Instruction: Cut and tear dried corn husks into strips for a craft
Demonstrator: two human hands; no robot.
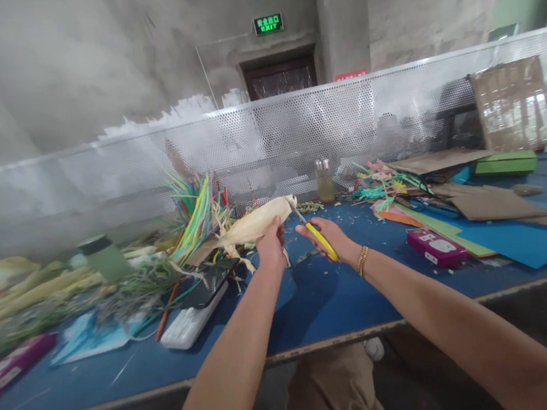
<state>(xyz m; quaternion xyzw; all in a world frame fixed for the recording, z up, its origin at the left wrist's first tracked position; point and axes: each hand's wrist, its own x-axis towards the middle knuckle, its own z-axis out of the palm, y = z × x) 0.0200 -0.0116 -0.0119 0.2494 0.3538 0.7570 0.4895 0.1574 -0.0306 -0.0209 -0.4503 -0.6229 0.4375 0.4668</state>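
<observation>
With my left hand [271, 244] I pinch a pale, husk-like bundle [254, 223] near its right end, while my right hand [334, 234] is wrapped around the handle of a yellow-handled tool [321, 242]. Its metal tip is right at that end of the bundle; I cannot tell whether it bites into it. The bundle is in front of me, raised over the blue surface [324, 302], its left end by a sheaf of coloured strips [197, 208]. A gold bracelet [363, 260] circles my right wrist. Below and left of the bundle a black phone [213, 285] rests on a white case [193, 323], with a green cup [106, 259] farther left among dried stems. Beyond my right hand stands a glass jar [325, 181]; to the right are a purple packet [436, 248], a blue sheet [525, 246] and brown cardboard pieces [498, 203]. A perforated screen [294, 128] runs along the back, and a green exit sign [268, 24] glows on the wall above.
</observation>
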